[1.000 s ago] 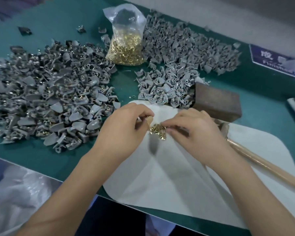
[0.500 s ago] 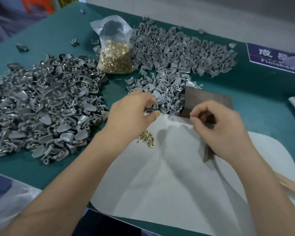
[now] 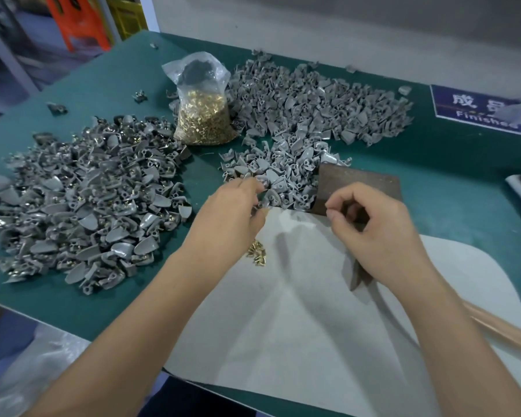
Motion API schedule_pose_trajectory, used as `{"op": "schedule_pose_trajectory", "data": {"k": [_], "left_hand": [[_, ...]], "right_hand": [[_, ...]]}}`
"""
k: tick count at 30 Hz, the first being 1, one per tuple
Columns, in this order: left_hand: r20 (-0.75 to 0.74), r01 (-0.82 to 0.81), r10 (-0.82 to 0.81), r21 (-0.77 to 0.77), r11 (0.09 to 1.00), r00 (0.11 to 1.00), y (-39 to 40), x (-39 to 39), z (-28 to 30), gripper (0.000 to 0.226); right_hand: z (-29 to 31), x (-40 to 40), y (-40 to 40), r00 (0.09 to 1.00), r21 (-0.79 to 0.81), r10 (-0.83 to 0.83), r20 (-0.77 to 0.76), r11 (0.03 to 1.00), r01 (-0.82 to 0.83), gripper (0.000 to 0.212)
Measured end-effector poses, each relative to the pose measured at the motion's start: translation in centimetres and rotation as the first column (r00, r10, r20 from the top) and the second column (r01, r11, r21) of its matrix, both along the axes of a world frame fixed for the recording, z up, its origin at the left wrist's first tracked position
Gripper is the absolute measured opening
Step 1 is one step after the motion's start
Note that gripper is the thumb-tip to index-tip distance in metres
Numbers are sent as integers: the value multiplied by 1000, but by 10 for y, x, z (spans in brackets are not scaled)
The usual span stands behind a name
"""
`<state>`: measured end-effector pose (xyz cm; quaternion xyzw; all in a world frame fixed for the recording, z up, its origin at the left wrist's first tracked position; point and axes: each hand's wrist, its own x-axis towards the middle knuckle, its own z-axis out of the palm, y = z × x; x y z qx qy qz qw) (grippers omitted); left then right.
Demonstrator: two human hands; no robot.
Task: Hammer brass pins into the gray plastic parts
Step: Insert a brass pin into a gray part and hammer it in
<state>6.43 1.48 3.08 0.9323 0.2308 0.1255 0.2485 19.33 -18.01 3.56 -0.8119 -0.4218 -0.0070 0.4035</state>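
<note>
Now left hand (image 3: 233,210) reaching into near gray parts pile (image 3: 278,176), fingers curling on one part there. Right hand (image 3: 370,227) hovers beside, thumb and forefinger pinched; pin between them not discernible. Loose brass pins (image 3: 257,253) on white mat (image 3: 313,326), under left wrist, nearer left hand.

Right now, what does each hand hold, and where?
The left hand picks at a gray part, grip hidden. The right hand seems to pinch something too small to tell.
</note>
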Motion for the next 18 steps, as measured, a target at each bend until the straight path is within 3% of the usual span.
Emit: {"op": "schedule_pose_trajectory", "data": {"k": [7, 11, 13, 18], "left_hand": [[58, 44, -41, -42, 998, 997, -5, -11, 3, 14], [358, 99, 10, -286, 953, 934, -15, 5, 33, 9], [426, 184, -7, -377, 908, 905, -21, 22, 48, 6], [369, 290, -165, -316, 903, 915, -37, 80, 52, 9]], "right_hand": [[2, 9, -6, 999, 97, -49, -3, 994, 49, 17], [9, 23, -16, 995, 161, -80, -61, 983, 88, 22], [14, 32, -25, 990, 189, -127, -64, 972, 137, 22], [18, 47, -39, 968, 270, -231, -96, 930, 249, 12]]}}
